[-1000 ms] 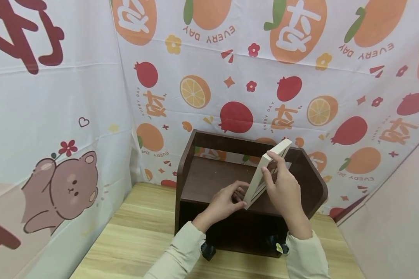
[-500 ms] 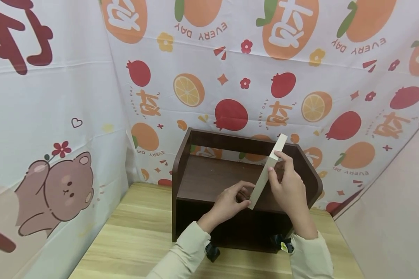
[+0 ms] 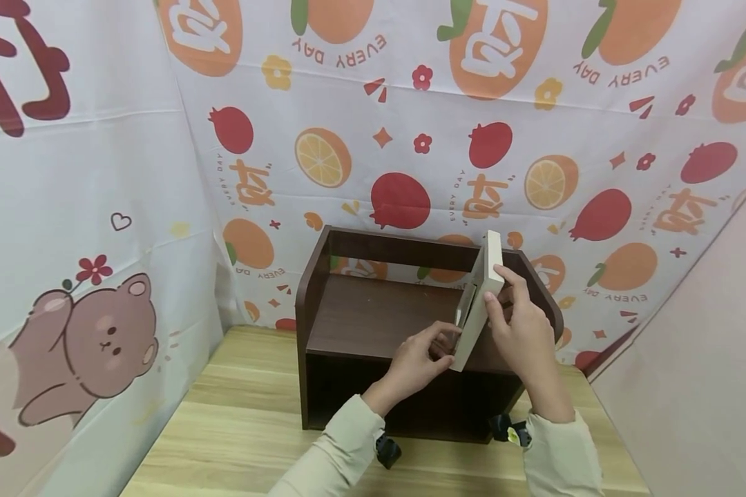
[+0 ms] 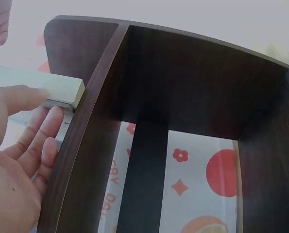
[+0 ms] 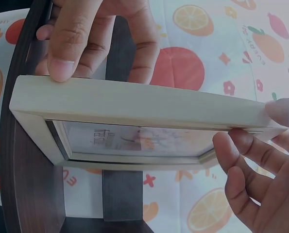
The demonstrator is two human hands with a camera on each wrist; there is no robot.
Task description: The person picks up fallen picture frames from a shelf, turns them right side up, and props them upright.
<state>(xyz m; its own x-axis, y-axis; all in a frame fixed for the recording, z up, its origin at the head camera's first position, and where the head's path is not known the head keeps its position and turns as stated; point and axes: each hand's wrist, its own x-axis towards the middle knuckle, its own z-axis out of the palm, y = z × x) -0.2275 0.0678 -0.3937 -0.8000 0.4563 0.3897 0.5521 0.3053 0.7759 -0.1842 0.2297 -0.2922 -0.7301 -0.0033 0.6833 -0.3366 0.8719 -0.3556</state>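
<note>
A cream picture frame (image 3: pixel 474 324) is held upright, tilted, over the right part of the dark brown desktop shelf (image 3: pixel 373 314). My left hand (image 3: pixel 413 359) pinches its lower near corner between thumb and fingers. Higher up, the thumb and fingers of my right hand (image 3: pixel 525 335) grip the frame's near edge. In the right wrist view, a glazed face with a picture and small print shows beneath the thick rim. The left wrist view has the frame's end (image 4: pixel 61 87) close beside the shelf board; whether they touch, I cannot tell.
The shelf has raised side panels (image 3: pixel 311 331) and a back rail (image 3: pixel 398 245), with a dark open compartment (image 3: pixel 404 400) below. It stands on a wood-grain table (image 3: pixel 236 414). Fruit-print cloth (image 3: pixel 348 90) hangs behind, and a bear-print cloth (image 3: pixel 118 241) hangs at left.
The picture frame has turned in both hands: its right-hand face showed earlier, then mostly its edge, and now its left-hand face shows. Both hands keep hold. The head view has shifted slightly.
</note>
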